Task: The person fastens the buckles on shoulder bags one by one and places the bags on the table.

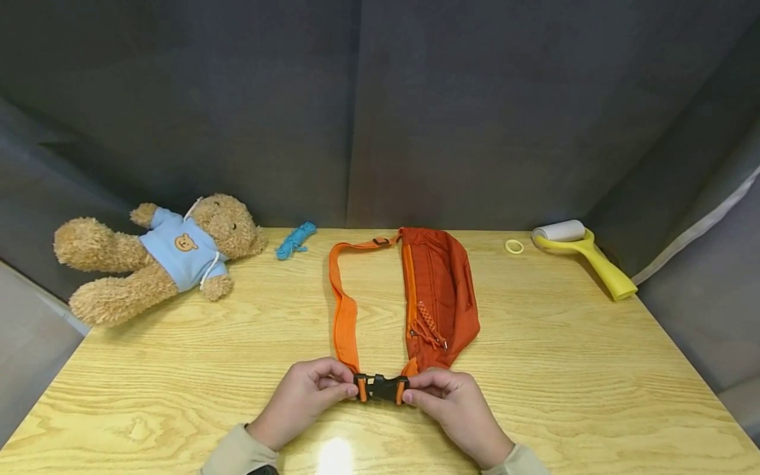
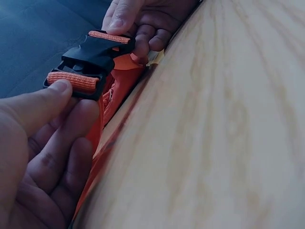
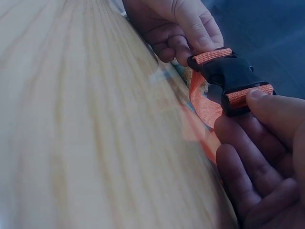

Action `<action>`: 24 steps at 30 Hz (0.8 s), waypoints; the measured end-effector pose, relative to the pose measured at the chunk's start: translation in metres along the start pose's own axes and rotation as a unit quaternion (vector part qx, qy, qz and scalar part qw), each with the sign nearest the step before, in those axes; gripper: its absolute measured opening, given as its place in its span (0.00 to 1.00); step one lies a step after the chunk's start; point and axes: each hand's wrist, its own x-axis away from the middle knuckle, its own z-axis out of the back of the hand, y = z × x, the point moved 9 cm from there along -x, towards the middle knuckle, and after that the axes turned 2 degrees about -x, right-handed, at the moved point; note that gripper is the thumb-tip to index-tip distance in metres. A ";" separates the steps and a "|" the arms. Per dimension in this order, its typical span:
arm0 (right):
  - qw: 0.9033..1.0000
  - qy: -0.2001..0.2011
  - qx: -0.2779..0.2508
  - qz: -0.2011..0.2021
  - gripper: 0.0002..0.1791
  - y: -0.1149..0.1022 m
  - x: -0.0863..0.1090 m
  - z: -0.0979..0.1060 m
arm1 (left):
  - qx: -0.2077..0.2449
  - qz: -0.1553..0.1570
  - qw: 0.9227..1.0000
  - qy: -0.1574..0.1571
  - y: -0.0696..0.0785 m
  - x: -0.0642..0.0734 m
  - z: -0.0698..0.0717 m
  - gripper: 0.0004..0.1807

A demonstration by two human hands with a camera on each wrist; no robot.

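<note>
An orange-red waist bag [image 1: 436, 297] lies on the table, its orange strap [image 1: 344, 323] looping round to the left. At the near end is a black side-release buckle [image 1: 382, 388], its two halves joined in line. My left hand [image 1: 311, 396] pinches the buckle's left end between thumb and forefinger, thumb on the orange webbing, as the left wrist view shows. The right hand [image 1: 454, 406] pinches the opposite end the same way, its thumb [image 3: 267, 98] over the webbing there. A cord zipper pull [image 1: 430, 326] hangs on the bag's front.
On the left lies a teddy bear [image 1: 184, 247] in a light blue top. A bundle of blue cord [image 1: 295, 241] is beside its head. At the back right are a small yellow ring [image 1: 514, 247] and a yellow-handled tool [image 1: 594, 260] with a white roller. Dark curtains [image 1: 356, 112] enclose the table [image 1: 178, 382].
</note>
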 end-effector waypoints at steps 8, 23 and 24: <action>1.000 -0.001 0.002 0.005 0.06 -0.001 0.000 0.000 | -0.011 -0.012 1.000 0.000 0.002 0.000 0.000 0.05; 1.000 -0.005 -0.009 -0.027 0.08 0.002 0.001 -0.002 | 0.002 -0.004 1.000 -0.004 0.001 0.000 0.000 0.05; 1.000 -0.004 -0.008 -0.028 0.08 0.002 0.001 -0.002 | 0.002 -0.003 1.000 -0.004 0.001 0.000 -0.001 0.05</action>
